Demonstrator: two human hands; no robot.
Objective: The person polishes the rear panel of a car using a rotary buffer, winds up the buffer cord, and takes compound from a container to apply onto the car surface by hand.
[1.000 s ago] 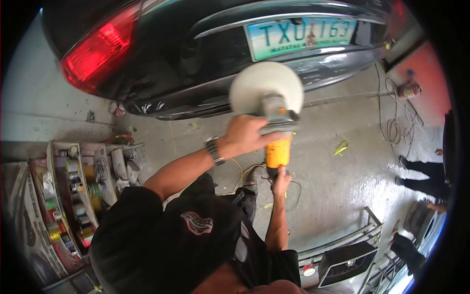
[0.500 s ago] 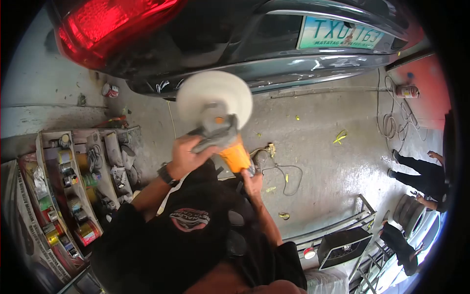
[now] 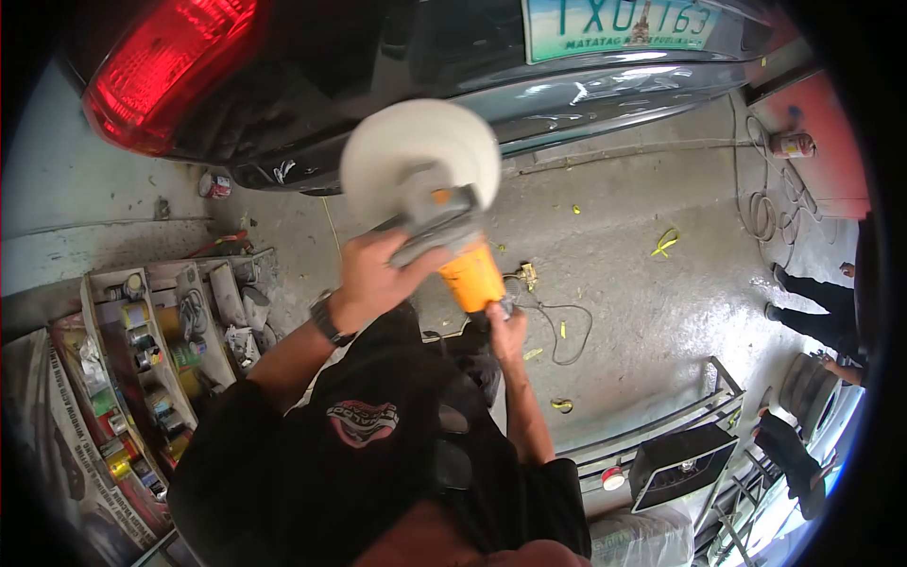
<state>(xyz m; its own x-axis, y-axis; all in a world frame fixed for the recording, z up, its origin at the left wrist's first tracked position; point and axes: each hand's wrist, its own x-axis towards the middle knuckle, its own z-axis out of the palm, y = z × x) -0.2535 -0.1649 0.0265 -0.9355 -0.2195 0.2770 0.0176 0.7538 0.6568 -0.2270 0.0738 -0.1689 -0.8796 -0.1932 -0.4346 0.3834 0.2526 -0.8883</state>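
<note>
An orange and grey polisher [image 3: 472, 274] with a round white pad [image 3: 378, 142] is held in front of my body. My left hand [image 3: 378, 279], wearing a watch [image 3: 329, 317], wraps round the grey side handle near the polisher's head. At the rear end of the orange body, my right hand [image 3: 507, 331] is closed on the grip. The pad's face looks smeared, as if spinning. It overlaps the dark car's bumper [image 3: 548, 104] in view; whether they touch, I cannot tell. To the upper left is the car's red tail light [image 3: 170, 71].
A wooden shelf rack [image 3: 179, 369] with cans and tools stands at left. Cables [image 3: 761, 213] and a fire extinguisher [image 3: 792, 145] lie at right. Yellow scraps [image 3: 665, 242] dot the floor. A metal frame [image 3: 652, 416] and black lamp [image 3: 685, 463] are lower right; a person's legs [image 3: 817, 307] show at right.
The polisher and both hands have shifted slightly up and right in view, with the grips kept. The car sits higher and further left in the frame.
</note>
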